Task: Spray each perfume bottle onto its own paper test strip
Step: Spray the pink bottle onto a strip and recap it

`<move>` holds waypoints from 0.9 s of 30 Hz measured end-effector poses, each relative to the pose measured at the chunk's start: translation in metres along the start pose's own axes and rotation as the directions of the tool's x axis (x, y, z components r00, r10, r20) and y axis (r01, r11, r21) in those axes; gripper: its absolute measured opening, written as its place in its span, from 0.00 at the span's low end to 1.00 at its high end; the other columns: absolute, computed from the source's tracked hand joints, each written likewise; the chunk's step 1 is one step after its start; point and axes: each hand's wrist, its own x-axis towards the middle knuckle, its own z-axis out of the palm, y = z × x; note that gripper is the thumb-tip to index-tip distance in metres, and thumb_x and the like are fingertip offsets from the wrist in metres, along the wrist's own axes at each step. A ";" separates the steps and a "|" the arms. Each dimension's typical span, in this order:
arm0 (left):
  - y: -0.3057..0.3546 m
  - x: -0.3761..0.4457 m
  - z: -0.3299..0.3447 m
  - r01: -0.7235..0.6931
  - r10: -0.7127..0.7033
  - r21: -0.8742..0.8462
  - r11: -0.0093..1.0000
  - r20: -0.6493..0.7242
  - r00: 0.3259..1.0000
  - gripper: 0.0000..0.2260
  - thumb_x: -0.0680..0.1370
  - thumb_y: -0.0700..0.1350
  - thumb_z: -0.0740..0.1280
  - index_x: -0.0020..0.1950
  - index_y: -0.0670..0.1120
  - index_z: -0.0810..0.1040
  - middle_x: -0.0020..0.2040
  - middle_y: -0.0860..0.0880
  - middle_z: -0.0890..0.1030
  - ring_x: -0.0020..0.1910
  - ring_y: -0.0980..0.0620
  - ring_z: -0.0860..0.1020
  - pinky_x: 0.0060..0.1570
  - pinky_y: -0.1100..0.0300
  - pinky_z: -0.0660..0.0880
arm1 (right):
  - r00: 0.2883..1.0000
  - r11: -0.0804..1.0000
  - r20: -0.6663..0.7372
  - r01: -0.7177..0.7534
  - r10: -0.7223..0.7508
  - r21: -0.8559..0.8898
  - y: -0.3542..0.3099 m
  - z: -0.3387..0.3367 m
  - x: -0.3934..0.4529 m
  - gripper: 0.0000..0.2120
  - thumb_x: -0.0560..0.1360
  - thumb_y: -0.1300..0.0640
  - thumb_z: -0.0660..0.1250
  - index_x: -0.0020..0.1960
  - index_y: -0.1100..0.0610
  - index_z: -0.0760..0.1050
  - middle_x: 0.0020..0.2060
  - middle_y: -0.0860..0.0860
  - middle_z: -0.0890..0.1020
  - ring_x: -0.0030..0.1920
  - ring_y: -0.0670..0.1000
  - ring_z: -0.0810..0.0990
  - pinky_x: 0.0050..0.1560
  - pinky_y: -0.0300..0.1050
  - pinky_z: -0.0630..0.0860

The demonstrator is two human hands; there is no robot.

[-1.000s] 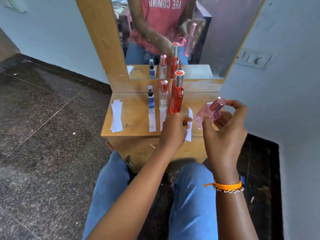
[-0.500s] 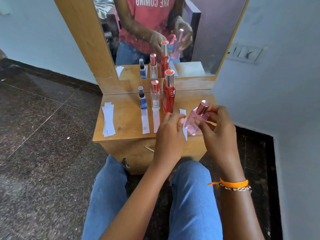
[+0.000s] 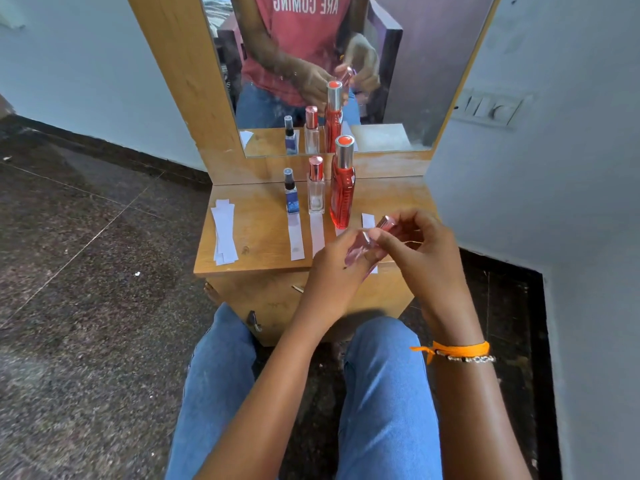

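Both hands meet over the front right of the small wooden table (image 3: 256,233). My left hand (image 3: 337,268) grips the body of a tilted pink perfume bottle (image 3: 362,245). My right hand (image 3: 420,244) pinches its rose-gold cap end. Under them lies a white test strip (image 3: 367,220), mostly hidden. At the back stand a small blue bottle (image 3: 291,194), a clear bottle (image 3: 316,188) and a tall red bottle (image 3: 342,183). The blue bottle's strip (image 3: 296,237) and the clear bottle's strip (image 3: 317,233) lie in front of them; the red bottle's strip is largely covered.
A stack of spare paper strips (image 3: 224,235) lies at the table's left. A mirror (image 3: 329,64) in a wooden frame rises behind the bottles. A grey wall (image 3: 554,202) with a switch plate stands close on the right. My knees in jeans are below the table's front edge.
The pink bottle has come down and to the left, from raised in my right hand to held between both hands. My left hand has left the strip and taken the bottle's body.
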 end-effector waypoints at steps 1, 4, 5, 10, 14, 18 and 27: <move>0.000 -0.001 -0.001 -0.008 0.008 0.009 1.000 -0.001 1.000 0.11 0.76 0.49 0.66 0.58 0.51 0.76 0.54 0.54 0.81 0.56 0.59 0.77 0.49 0.69 0.72 | 1.000 0.999 0.009 -0.006 0.005 0.035 0.001 0.001 0.001 0.08 0.70 0.60 0.74 0.45 0.60 0.77 0.41 0.60 0.81 0.42 0.61 0.80 0.46 0.53 0.77; -0.005 0.000 -0.005 0.013 -0.013 -0.005 1.000 0.029 1.000 0.12 0.76 0.51 0.65 0.59 0.51 0.75 0.55 0.53 0.81 0.57 0.55 0.77 0.53 0.63 0.73 | 0.997 0.981 0.070 -0.036 0.023 0.191 -0.001 -0.004 0.004 0.06 0.70 0.66 0.72 0.45 0.60 0.78 0.39 0.55 0.82 0.40 0.51 0.80 0.45 0.44 0.78; -0.008 0.000 -0.005 0.044 -0.042 -0.041 0.998 0.048 0.998 0.14 0.75 0.53 0.65 0.59 0.52 0.75 0.55 0.52 0.81 0.57 0.54 0.77 0.56 0.58 0.74 | 0.996 0.971 0.084 -0.040 0.020 0.236 -0.002 -0.008 0.006 0.07 0.70 0.67 0.71 0.45 0.58 0.78 0.39 0.52 0.82 0.41 0.48 0.80 0.46 0.40 0.77; -0.017 -0.001 -0.007 0.155 -0.149 -0.203 0.967 0.042 0.988 0.09 0.75 0.51 0.67 0.54 0.54 0.74 0.56 0.48 0.79 0.58 0.49 0.78 0.61 0.44 0.73 | 0.998 0.992 -0.049 0.050 -0.045 0.117 0.003 -0.035 0.028 0.14 0.71 0.70 0.69 0.49 0.53 0.78 0.41 0.49 0.83 0.45 0.47 0.82 0.51 0.37 0.77; -0.018 0.002 -0.005 0.126 -0.122 -0.169 0.978 0.030 0.992 0.11 0.75 0.50 0.67 0.56 0.51 0.74 0.56 0.48 0.79 0.57 0.50 0.77 0.54 0.55 0.74 | 0.987 0.964 -0.135 0.050 -0.088 -0.261 0.035 -0.030 0.039 0.12 0.71 0.70 0.67 0.47 0.54 0.76 0.41 0.51 0.81 0.44 0.51 0.80 0.46 0.39 0.74; -0.016 0.004 -0.001 0.104 -0.107 -0.153 0.983 -0.007 0.994 0.12 0.73 0.50 0.69 0.55 0.51 0.76 0.57 0.47 0.79 0.58 0.48 0.77 0.54 0.54 0.76 | 0.979 0.899 -0.151 0.057 -0.135 -0.434 0.067 -0.023 0.038 0.09 0.70 0.70 0.65 0.48 0.60 0.78 0.45 0.58 0.80 0.44 0.57 0.80 0.45 0.45 0.73; -0.003 0.013 0.002 0.097 -0.103 -0.172 0.980 -0.029 0.994 0.07 0.74 0.45 0.69 0.50 0.55 0.77 0.49 0.53 0.80 0.49 0.53 0.78 0.51 0.58 0.74 | 0.964 0.972 -0.138 0.214 -0.227 -0.102 0.051 -0.016 0.004 0.13 0.78 0.59 0.60 0.62 0.53 0.71 0.48 0.50 0.79 0.50 0.51 0.78 0.54 0.44 0.74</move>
